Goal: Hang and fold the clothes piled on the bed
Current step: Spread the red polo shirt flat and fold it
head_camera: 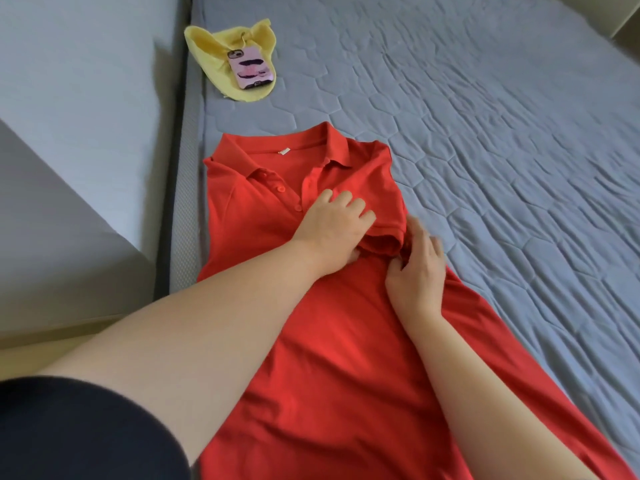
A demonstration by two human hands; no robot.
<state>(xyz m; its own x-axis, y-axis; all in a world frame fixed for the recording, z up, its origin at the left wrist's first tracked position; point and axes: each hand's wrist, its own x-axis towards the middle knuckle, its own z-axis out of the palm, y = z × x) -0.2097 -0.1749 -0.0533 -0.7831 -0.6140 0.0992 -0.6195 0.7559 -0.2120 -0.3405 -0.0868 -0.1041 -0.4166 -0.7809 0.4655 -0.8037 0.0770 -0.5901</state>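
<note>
Shirt: red buttoned fabric polo shirt [332,341] flat on grey quilted bed [485,133], one sleeve folded in.
Hands: left hand [332,223] grips that sleeve, right hand [415,271] rests loose-fingered beside it.
Folding: barely started imo, body not folded yet.

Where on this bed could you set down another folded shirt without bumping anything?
The widest bare patch is the grey mattress right of the red polo shirt. A smaller strip lies between the yellow cloth holding the phone and the collar. Crowded at the folded sleeve, where the left hand and right hand meet.
</note>
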